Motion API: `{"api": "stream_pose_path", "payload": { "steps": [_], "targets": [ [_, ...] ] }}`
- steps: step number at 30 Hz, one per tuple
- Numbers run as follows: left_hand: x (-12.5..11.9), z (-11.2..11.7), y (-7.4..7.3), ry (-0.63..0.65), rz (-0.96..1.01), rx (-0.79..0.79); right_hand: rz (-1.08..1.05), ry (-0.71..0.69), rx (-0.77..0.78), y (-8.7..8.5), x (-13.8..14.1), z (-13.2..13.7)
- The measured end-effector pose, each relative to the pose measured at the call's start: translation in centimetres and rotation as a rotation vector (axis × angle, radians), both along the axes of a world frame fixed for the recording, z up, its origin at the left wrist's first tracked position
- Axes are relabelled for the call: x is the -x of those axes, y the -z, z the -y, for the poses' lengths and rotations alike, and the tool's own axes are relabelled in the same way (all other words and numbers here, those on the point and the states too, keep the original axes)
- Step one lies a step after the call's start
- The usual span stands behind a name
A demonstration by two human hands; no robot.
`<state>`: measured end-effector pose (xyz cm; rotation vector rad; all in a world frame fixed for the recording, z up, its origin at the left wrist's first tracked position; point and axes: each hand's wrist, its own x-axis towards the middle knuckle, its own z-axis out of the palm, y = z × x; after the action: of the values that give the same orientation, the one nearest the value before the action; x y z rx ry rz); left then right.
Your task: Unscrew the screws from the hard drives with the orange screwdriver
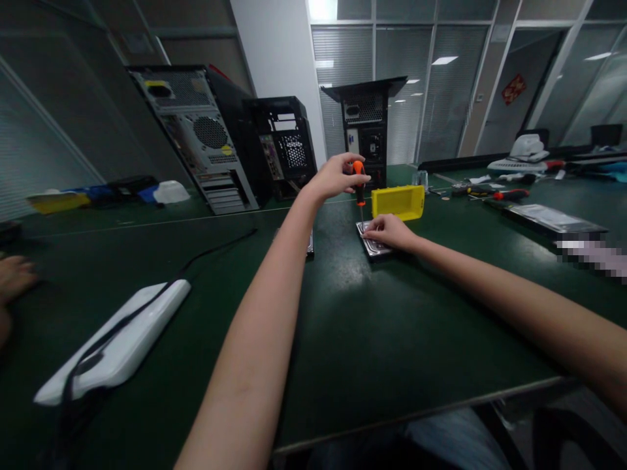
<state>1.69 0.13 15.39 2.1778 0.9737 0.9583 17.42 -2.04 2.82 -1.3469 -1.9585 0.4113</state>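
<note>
My left hand (337,176) grips the orange and black handle of a screwdriver (360,186), held upright. Its shaft points straight down onto a silver hard drive (376,249) lying flat on the green table. My right hand (389,233) rests on that drive, fingers pinched together close to the screwdriver's tip; whatever they hold is too small or hidden to make out. A second drive (310,245) is partly covered by my left forearm. Right behind the drive stands a yellow plastic box (398,202).
Computer cases (196,137) line the back of the table (343,339). On the left lies a white power strip (122,333) with a black cable, near another person's hand (14,277). Pliers (509,194) and a larger drive-like metal unit (553,219) are on the right.
</note>
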Motion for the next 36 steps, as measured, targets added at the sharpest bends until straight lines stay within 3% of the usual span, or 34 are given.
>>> {"api": "stream_pose_path", "payload": {
  "steps": [21,31,36],
  "targets": [
    [0.3,-0.1,-0.1,0.059,-0.024,0.062,0.008,-0.076,-0.034,0.4,-0.4,-0.6],
    [-0.5,-0.3,0.6,-0.029,-0.048,0.025,-0.002,-0.019,0.007,0.5,0.1,-0.9],
    [-0.8,-1.1,1.3,-0.106,-0.075,-0.106,-0.003,-0.014,0.007,0.6,0.2,-1.0]
  ]
}}
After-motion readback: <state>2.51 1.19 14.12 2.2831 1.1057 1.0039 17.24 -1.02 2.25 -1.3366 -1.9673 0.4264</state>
